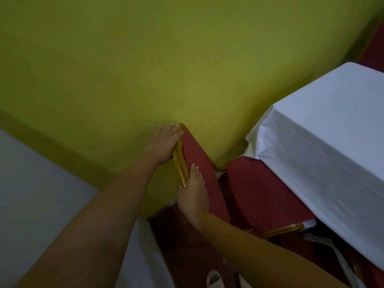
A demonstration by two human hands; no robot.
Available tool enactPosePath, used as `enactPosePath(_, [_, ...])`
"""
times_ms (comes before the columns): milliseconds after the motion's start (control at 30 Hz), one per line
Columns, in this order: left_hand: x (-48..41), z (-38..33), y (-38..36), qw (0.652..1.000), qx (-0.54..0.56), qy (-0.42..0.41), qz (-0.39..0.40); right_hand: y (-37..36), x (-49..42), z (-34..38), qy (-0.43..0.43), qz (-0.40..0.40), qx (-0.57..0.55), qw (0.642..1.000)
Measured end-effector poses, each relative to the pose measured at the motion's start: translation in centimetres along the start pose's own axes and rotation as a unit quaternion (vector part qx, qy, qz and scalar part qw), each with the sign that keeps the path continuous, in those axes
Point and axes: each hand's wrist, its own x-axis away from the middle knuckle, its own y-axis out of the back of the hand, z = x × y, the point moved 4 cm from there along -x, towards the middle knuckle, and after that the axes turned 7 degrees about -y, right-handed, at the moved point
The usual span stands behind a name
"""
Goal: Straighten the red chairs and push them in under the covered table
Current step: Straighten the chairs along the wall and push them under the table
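A red chair with a gold frame stands against the yellow wall; its backrest (198, 161) rises edge-on at centre. My left hand (165, 143) wraps the far top of the backrest. My right hand (193, 196) grips its near edge, fingers on the red padding. The chair's red seat (259, 194) reaches under the white cloth of the covered table (324, 129) on the right. The chair's legs are hidden.
The yellow wall (124, 69) fills the upper view, close behind the chair. A second red chair (374, 50) shows at the far right beyond the table. Dark red floor (187, 246) lies below, with my foot (214, 278) at the bottom edge. A pale surface (31, 194) sits at left.
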Motion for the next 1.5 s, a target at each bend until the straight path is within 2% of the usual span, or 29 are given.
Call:
enactPosePath(167, [1.6,2.1,-0.8,0.999,0.046,-0.009,-0.029,-2.0,0.7,0.9,0.0,0.036,-0.005,0.999])
enactPosePath(300, [1.3,0.8,-0.5,0.995,0.089,-0.019,-0.05,-0.5,1.0,0.6,-0.018,0.042,-0.022,0.999])
enactPosePath(467, [1.6,-0.2,-0.5,0.985,0.147,0.006,-0.09,0.6,1.9,0.6,-0.023,0.051,-0.033,0.998])
enactPosePath(767, [9.9,-3.6,-1.4,0.967,0.214,0.04,-0.136,0.4,8.7,-2.4,-0.016,0.095,-0.017,0.995])
enactPosePath(933, [13.6,-5.3,-2.3,0.971,0.209,0.038,-0.111,0.5,12.5,-4.7,-0.004,0.118,-0.003,0.993])
enactPosePath(1100, [15.0,-6.8,-2.8,0.978,0.188,0.028,-0.086,0.3,14.4,-6.1,-0.015,0.107,0.003,0.994])
enactPosePath(1500, [10.6,-8.7,-1.5,0.974,0.208,-0.025,-0.086,1.8,13.5,-6.0,-0.047,0.05,-0.019,0.997])
